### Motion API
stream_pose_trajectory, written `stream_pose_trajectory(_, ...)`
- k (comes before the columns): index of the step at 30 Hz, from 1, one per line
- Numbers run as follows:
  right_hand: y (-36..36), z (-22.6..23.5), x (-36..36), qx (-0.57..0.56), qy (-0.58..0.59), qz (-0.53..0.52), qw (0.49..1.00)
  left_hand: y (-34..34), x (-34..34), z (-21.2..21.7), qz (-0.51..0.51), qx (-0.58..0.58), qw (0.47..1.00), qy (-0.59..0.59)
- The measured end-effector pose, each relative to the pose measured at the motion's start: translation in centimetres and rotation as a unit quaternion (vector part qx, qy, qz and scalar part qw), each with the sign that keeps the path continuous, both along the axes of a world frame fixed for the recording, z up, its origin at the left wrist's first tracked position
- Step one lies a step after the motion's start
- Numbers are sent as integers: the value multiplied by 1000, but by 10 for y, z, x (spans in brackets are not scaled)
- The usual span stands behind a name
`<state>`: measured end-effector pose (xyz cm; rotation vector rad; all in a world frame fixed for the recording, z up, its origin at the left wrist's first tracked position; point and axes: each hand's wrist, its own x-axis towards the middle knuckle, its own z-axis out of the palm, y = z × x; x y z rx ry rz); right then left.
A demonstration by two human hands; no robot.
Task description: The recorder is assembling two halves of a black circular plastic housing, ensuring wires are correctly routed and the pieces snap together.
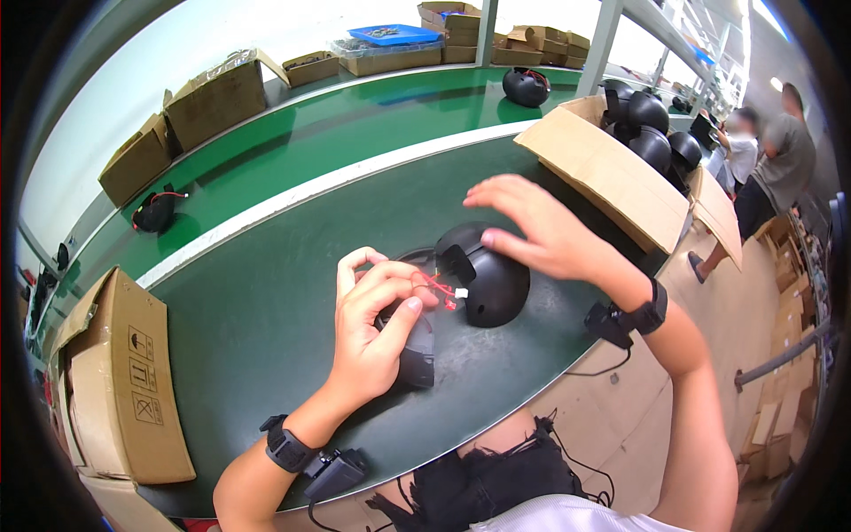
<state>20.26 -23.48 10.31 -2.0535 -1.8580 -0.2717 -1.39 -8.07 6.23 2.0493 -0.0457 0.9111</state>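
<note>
So we've got a black dome-shaped shell (483,275) sitting mid-table on the dark green mat (266,328). Our left hand (377,328) has its fingers curled, pinching the thin red wire (432,284) with its little white connector (461,292), and it rests over a second black part (412,355). Our right hand (541,230) hovers spread wide open above the shell, thumb touching it. On the far right, an open cardboard box (603,168) holds more black domes (651,133). A closed carton (120,381) sits near left.
</note>
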Motion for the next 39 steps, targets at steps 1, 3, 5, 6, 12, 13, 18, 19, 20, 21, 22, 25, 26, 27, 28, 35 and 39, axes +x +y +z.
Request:
stream_pose_trajectory(1,-1,-5,-5,-5,37,61,997,1,0,-1,-1,3,1000,-1)
stream_pose_trajectory(3,0,-32,-22,48,190,32,980,2,-1,2,-5,5,1000,13)
stream_pose_trajectory(5,-2,-29,-27,46,166,11,985,3,-2,2,-4,3,1000,16)
stream_pose_trajectory(6,-7,-36,-27,81,209,11,974,2,-1,1,0,1,1000,5)
stream_pose_trajectory(12,-29,-66,-65,182,474,68,859,4,2,3,-17,13,1000,0)
stream_pose_trajectory(13,-26,-67,-70,181,463,103,862,3,2,3,-14,19,1000,1)
stream_pose_trajectory(18,-32,-63,-67,85,512,132,845,5,0,2,-14,14,1000,1)
stream_pose_trajectory(19,-33,-62,-67,84,514,131,844,4,1,2,-13,12,1000,3)
stream_pose_trajectory(20,-33,-59,-68,72,472,104,873,4,2,3,-20,16,1000,3)
stream_pose_trajectory(21,-33,-57,-68,59,428,76,899,4,3,3,-26,19,999,3)
stream_pose_trajectory(22,-33,-56,-69,56,404,81,910,3,3,3,-25,18,1000,6)
stream_pose_trajectory(25,-34,-52,-73,43,324,79,942,1,4,5,-30,19,999,15)
stream_pose_trajectory(26,-33,-51,-75,41,326,79,941,1,4,5,-29,25,999,11)
stream_pose_trajectory(27,-32,-50,-77,40,328,67,942,1,4,6,-28,31,999,8)
stream_pose_trajectory(28,-31,-50,-78,40,329,55,942,2,4,5,-27,29,999,9)
stream_pose_trajectory(35,-30,-52,-82,22,329,37,943,4,2,2,-31,39,998,23)
stream_pose_trajectory(39,-30,-47,-81,23,325,52,944,1,0,4,-24,47,998,34)
